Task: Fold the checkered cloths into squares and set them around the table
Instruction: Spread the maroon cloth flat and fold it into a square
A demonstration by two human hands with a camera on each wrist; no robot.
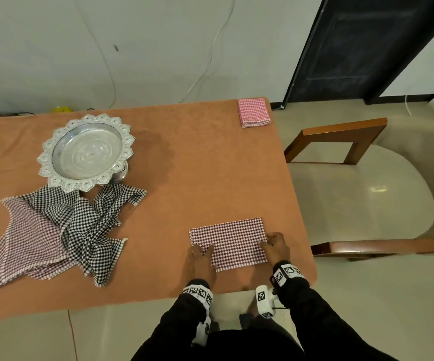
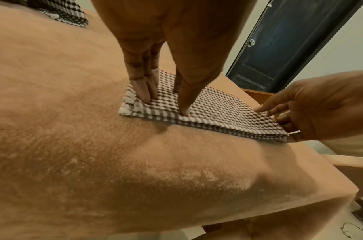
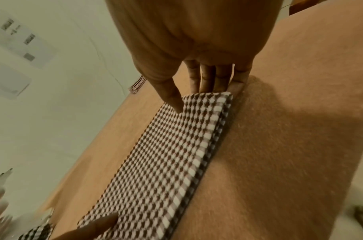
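A brown-and-white checkered cloth [image 1: 227, 242] lies folded into a rectangle near the front right of the orange table [image 1: 210, 165]. My left hand [image 1: 201, 252] presses straight fingers [image 2: 143, 92] flat on the cloth's left end [image 2: 217, 110]. My right hand [image 1: 273, 244] holds the right end. Its thumb lies on top of the cloth [image 3: 155, 162] and its fingers [image 3: 207, 81] reach under the edge, pinching it. A pink checkered cloth [image 1: 254, 112] sits folded square at the far right corner. Several unfolded checkered cloths [image 1: 54, 235] lie heaped at the left.
A silver scalloped tray [image 1: 87, 152] stands at the back left, overlapping the heap. A cream chair with wooden arms [image 1: 366, 191] stands close to the table's right side. The table's front edge runs just behind my wrists. A dark door [image 1: 366, 48] is at the back right.
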